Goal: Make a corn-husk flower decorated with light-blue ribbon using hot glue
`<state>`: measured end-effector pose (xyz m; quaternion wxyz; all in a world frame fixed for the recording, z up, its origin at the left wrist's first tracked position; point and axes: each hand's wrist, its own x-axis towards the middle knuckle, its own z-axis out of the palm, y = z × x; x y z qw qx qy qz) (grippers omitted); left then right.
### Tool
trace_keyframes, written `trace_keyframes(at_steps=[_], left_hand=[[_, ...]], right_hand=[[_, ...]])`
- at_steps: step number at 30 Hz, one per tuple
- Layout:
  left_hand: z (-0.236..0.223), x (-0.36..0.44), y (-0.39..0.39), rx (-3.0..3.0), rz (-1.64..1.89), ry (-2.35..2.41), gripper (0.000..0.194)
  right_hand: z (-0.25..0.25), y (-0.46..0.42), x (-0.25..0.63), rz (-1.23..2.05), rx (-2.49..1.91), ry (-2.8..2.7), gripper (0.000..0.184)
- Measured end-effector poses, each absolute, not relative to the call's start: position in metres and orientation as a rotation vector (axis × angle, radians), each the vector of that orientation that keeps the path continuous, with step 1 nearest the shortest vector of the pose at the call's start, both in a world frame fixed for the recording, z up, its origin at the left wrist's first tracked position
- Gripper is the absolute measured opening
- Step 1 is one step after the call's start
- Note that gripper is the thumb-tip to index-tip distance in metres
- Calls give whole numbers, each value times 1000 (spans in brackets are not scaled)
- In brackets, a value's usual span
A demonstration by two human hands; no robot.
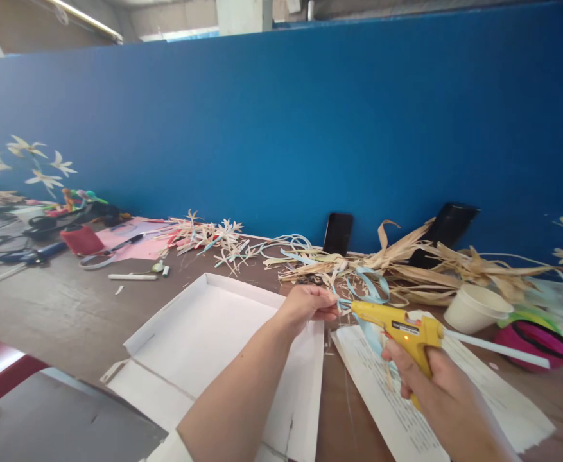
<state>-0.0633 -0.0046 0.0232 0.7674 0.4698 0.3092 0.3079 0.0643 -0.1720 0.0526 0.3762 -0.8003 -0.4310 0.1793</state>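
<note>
My right hand (418, 378) is wrapped round the grip of a yellow hot glue gun (397, 324), with a white glue stick (495, 346) poking out its back. The gun's nozzle points left at a small piece of light blue strips (368, 292), which my left hand (307, 303) pinches at its base. Both hands hover over the brown table, between an open white cardboard box (204, 333) and a printed paper sheet (387, 398).
A heap of dried straw-coloured leaves (406, 263) lies behind the hands. Two dark phones (337, 233) lean on the blue partition (281, 128). A white cup (474, 308) and pink pouch (536, 340) sit right. Scissors (112, 250), a red spool (81, 239) and straw flowers (204, 234) lie left.
</note>
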Motion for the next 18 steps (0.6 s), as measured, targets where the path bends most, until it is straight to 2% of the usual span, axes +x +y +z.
trace_keyframes(at_steps=[11,18], left_hand=[[23,-64,-5,1028,667,676,36],[24,-64,-6,1033,666,663,36]], right_hand=[[60,-175,61,450,-2026,-1042,50],[58,-172,57,460,-2012,-1081,43]])
